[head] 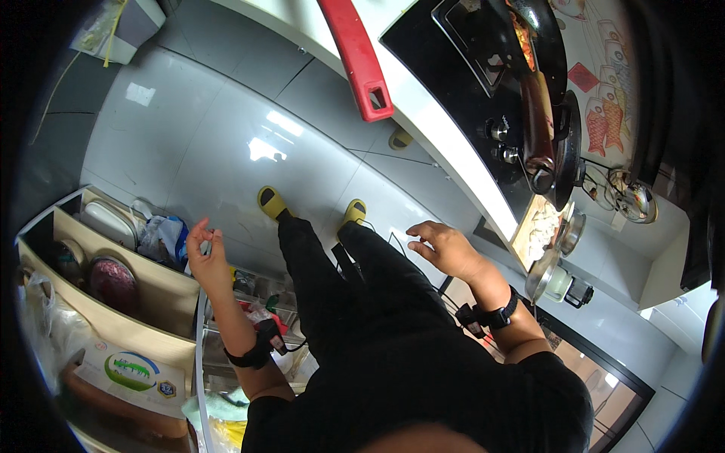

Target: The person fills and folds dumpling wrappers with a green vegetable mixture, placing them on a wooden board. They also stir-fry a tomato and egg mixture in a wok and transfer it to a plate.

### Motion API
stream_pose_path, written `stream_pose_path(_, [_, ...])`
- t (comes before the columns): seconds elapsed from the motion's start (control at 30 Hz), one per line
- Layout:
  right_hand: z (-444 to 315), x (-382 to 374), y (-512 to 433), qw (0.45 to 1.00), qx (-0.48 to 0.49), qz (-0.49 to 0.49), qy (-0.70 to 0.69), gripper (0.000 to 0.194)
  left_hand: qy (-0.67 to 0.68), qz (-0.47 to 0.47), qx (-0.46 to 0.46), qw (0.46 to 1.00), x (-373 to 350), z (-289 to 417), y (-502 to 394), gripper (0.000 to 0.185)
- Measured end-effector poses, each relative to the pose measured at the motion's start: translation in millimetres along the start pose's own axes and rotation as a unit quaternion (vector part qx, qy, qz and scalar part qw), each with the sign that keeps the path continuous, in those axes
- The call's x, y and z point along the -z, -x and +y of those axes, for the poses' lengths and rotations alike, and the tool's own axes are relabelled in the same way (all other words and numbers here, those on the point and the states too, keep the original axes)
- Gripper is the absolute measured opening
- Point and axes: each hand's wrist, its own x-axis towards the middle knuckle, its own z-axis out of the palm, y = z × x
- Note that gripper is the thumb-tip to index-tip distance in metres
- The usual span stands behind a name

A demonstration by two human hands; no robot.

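Note:
My left hand (207, 255) hovers beside the open wooden drawers (141, 283), fingers loosely bent and nothing plainly held. Close behind it sits a blue-and-white plastic bag (164, 235). My right hand (444, 249) hangs in the air below the white counter edge (447, 147), its fingers apart and nothing in them. Over the counter's front juts a red handle (362, 68) with a hole at its end; what it belongs to is out of view. On the black cooktop (436, 68), a pan with a brown handle (537, 124) overlaps a dark wok; orange-red food (522, 42) shows inside.
A cutting board (518, 243) with pale cut pieces (544, 229) lies past the cooktop, by metal bowls (572, 232) and a pale green appliance (559, 285). Drawers hold a white lidded container (110, 222) and round-topped items. A bin (122, 31) stands far left.

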Motion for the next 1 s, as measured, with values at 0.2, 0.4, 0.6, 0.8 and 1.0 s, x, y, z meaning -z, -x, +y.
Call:
stream_pose_path(0.2, [1,5,6,0.999,0.021,0.032,0.002,0.023,0.018,0.025,-0.024,0.999,6,19,-4,0.029])
stream_pose_path(0.4, [14,9,10,0.998,0.049,0.032,-0.002,0.024,-0.007,0.046,-0.078,0.996,2,33,10,0.031])
stream_pose_path(0.6, [29,24,32,0.987,0.087,0.124,-0.051,0.025,-0.075,0.048,-0.172,0.981,11,102,7,0.03])
stream_pose_path(0.8, [65,36,60,0.973,0.075,0.201,-0.082,0.026,-0.096,0.071,-0.294,0.948,-7,185,8,0.029])
stream_pose_path(1.0, [97,25,77,0.952,0.048,0.27,-0.133,0.026,-0.088,0.054,-0.385,0.917,-24,228,14,0.027])
